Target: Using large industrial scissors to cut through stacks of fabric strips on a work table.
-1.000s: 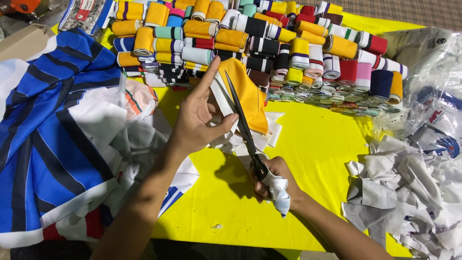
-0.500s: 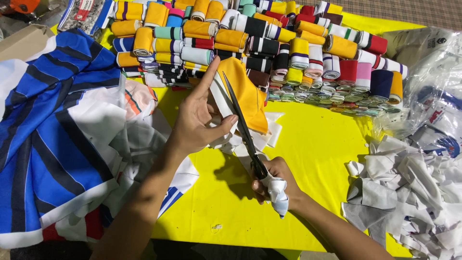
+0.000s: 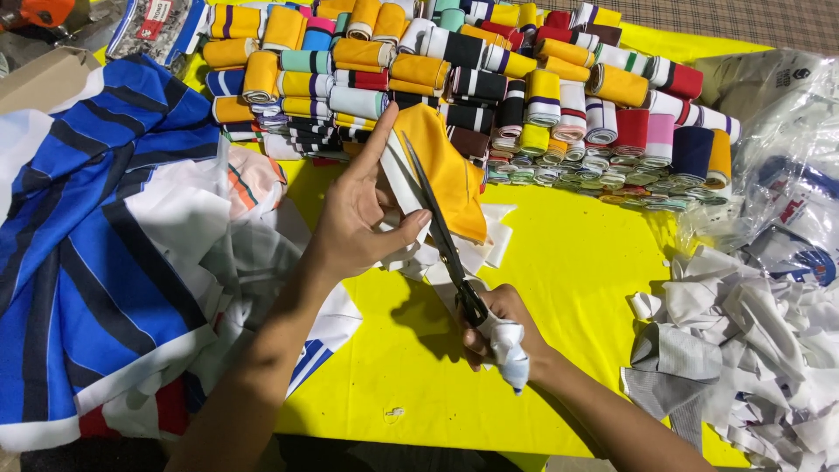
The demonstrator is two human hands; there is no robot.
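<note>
My left hand (image 3: pixel 357 217) pinches a piece of orange and white fabric (image 3: pixel 444 171) and holds it up over the yellow table (image 3: pixel 577 288). My right hand (image 3: pixel 495 325) grips the handles of dark scissors (image 3: pixel 441 234), and white cloth is wrapped around part of that hand. The blades point up and away and lie along the white edge of the fabric, between my left thumb and the orange part. Small white offcuts (image 3: pixel 489 245) lie under the fabric.
Several rolls of striped ribbing (image 3: pixel 454 70) in many colours are stacked along the back. Blue, black and white striped cloth (image 3: pixel 96 253) covers the left. A heap of white fabric scraps (image 3: pixel 752 341) and plastic bags (image 3: pixel 786 175) lie at the right.
The scissors have moved a little further up along the white edge of the fabric. My left hand still holds the piece in about the same place.
</note>
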